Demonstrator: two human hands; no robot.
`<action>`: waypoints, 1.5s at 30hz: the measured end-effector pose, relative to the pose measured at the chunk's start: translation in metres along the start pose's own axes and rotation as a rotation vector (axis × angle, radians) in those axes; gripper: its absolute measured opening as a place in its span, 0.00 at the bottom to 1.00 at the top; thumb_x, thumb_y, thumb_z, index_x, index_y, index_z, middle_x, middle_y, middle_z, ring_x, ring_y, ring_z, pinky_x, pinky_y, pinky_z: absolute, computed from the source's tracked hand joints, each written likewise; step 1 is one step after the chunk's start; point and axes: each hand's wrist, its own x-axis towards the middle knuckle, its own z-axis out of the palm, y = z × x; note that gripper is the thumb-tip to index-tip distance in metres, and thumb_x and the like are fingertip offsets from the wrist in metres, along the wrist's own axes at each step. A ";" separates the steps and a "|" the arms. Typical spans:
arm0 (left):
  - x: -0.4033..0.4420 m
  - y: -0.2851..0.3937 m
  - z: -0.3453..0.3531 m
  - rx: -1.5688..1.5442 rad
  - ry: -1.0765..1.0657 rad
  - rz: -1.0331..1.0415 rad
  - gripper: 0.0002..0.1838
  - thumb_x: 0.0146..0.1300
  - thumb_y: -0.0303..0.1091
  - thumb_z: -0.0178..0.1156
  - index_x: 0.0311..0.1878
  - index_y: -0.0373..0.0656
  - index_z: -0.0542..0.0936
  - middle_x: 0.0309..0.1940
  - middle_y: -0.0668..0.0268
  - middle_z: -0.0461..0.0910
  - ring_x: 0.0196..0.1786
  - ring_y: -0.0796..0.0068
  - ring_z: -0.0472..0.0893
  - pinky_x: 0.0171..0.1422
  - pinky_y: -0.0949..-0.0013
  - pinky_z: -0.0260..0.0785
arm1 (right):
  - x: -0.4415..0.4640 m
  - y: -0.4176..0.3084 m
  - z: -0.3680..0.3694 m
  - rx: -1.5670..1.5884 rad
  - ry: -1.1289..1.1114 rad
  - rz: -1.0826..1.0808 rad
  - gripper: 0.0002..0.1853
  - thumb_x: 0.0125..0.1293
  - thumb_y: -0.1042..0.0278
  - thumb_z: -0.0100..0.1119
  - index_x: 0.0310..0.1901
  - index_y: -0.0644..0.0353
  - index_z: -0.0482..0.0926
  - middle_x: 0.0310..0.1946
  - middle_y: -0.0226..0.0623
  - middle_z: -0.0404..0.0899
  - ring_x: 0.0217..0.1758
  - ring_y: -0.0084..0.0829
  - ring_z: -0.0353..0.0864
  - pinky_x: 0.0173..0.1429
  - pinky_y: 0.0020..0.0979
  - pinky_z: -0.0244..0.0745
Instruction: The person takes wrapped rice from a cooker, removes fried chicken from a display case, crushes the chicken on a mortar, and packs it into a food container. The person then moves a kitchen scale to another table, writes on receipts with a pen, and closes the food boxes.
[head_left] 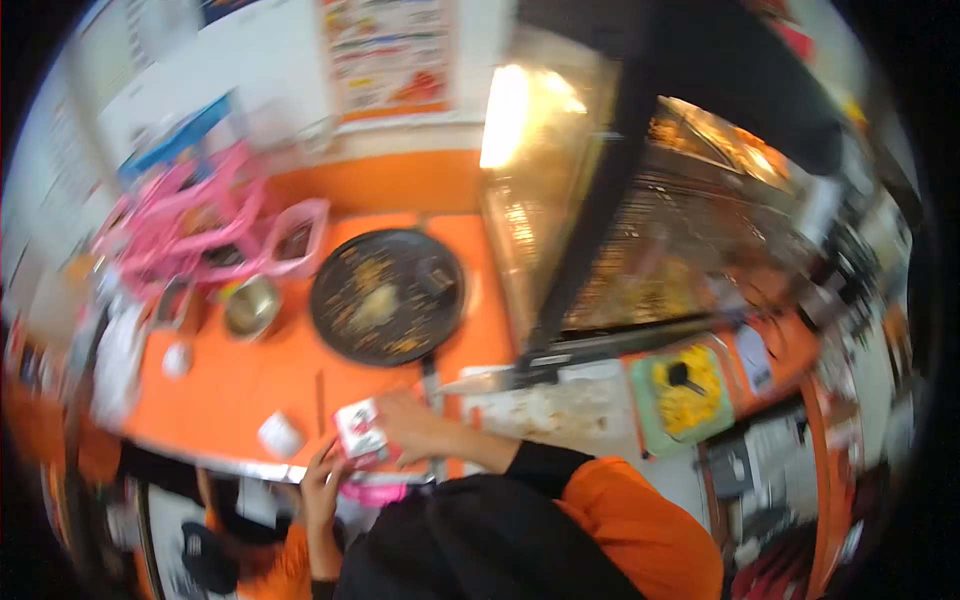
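Note:
A small white carton with red and dark print [362, 432] is between my hands at the front edge of the orange counter. My right hand [408, 427] is closed around its right side. From below, my left hand [321, 487] grips the lower left corner with bent fingers. Blur hides the print and whatever is inside. Just beyond stands a round black pan [388, 297] with browned bits and a pale lump in it. To the left of the carton lies a small white tub or cup [281, 436], apart from my hands.
Pink baskets [215, 215], a metal bowl [251, 307] and a pink container [298, 238] stand at the left. A lit glass display case [560, 200] rises on the right. Near it are a knife [480, 384] and a green tray of yellow food [650, 405]. A co-worker [270, 560] is at lower left.

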 end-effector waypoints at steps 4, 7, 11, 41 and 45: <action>0.000 -0.006 -0.026 0.159 0.387 0.052 0.10 0.63 0.31 0.61 0.41 0.33 0.80 0.54 0.55 0.77 0.56 0.64 0.76 0.59 0.65 0.68 | 0.016 -0.005 -0.003 0.049 -0.049 0.024 0.28 0.39 0.44 0.72 0.39 0.56 0.83 0.52 0.49 0.67 0.59 0.45 0.64 0.55 0.48 0.61; 0.002 -0.043 -0.064 0.190 0.679 -0.066 0.17 0.61 0.35 0.64 0.48 0.33 0.78 0.52 0.57 0.77 0.54 0.65 0.77 0.54 0.67 0.71 | 0.011 0.004 0.009 -0.003 0.136 -0.107 0.26 0.37 0.45 0.73 0.34 0.57 0.83 0.57 0.49 0.65 0.62 0.47 0.63 0.58 0.49 0.58; 0.018 -0.025 -0.089 0.146 0.708 -0.294 0.32 0.56 0.45 0.69 0.56 0.30 0.72 0.49 0.50 0.78 0.47 0.63 0.80 0.49 0.66 0.74 | 0.019 -0.005 -0.002 0.021 0.048 -0.014 0.25 0.35 0.45 0.74 0.30 0.57 0.83 0.60 0.50 0.64 0.63 0.49 0.62 0.61 0.50 0.54; 0.133 -0.088 -0.286 0.959 0.089 -0.169 0.64 0.27 0.71 0.70 0.72 0.57 0.58 0.76 0.53 0.38 0.77 0.49 0.36 0.72 0.31 0.24 | 0.237 -0.074 -0.043 0.132 0.258 0.088 0.24 0.37 0.50 0.77 0.33 0.58 0.83 0.59 0.53 0.68 0.58 0.48 0.70 0.59 0.46 0.66; 0.106 -0.082 -0.270 0.930 0.004 -0.122 0.62 0.28 0.71 0.70 0.72 0.59 0.59 0.76 0.52 0.39 0.77 0.49 0.37 0.70 0.28 0.25 | 0.323 -0.078 0.003 0.149 0.227 0.048 0.24 0.37 0.47 0.76 0.26 0.58 0.78 0.60 0.53 0.67 0.59 0.52 0.67 0.61 0.46 0.63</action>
